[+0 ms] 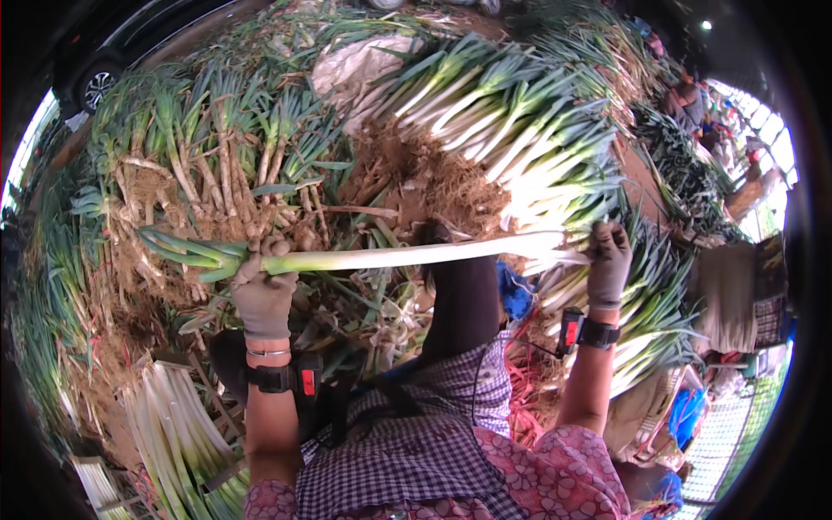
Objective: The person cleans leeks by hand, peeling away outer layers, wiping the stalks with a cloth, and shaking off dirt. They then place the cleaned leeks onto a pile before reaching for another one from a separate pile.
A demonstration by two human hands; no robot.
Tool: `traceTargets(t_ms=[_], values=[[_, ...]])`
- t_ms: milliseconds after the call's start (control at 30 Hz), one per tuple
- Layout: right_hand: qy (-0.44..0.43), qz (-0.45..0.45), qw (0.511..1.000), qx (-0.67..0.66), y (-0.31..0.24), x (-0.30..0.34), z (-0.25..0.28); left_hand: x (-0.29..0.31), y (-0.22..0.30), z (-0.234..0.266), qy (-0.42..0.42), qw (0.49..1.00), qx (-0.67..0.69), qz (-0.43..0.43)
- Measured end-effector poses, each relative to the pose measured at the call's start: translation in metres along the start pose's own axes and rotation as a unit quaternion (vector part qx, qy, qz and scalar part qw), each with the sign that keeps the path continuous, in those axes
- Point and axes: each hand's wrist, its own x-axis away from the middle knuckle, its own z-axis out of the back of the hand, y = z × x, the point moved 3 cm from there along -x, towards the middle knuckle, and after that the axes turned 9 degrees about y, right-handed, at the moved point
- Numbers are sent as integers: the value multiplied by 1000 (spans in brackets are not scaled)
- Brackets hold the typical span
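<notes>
A long leek [407, 256] lies level across my lap, its green leaves to the left and white end to the right. My left hand [264, 295], in a thin light glove, is closed round it where the leaves begin. At the other end my gloved right hand [609, 264] is closed in a pinch, fingertips touching. A pale loose strip of the leek's outer layer [568, 258] runs from the white end to those fingers. Just beyond lies a row of clean white leeks [485, 121], green tops pointing away to the right.
Soil-covered leeks [217, 165] with brown roots stand heaped at the left. Trimmed leeks [173, 425] rest in a rack at lower left. Peeled scraps [390, 325] litter the ground by my knees. A pale sack [360, 69] lies farther off, and a dark car [121, 52] stands at far left.
</notes>
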Motion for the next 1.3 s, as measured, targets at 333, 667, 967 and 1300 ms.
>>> traceTargets(t_ms=[333,667,967,1300], values=[[32,64,997,-22,7,-80,-40,2,105,28,21,975,94,-198],[-153,177,971,43,14,-28,-185,47,152,51,88,933,124,-325],[-439,366,817,76,-26,240,-328,55,147,25,67,932,129,-333],[-437,354,816,136,27,258,-349,70,134,13,125,925,84,-348]])
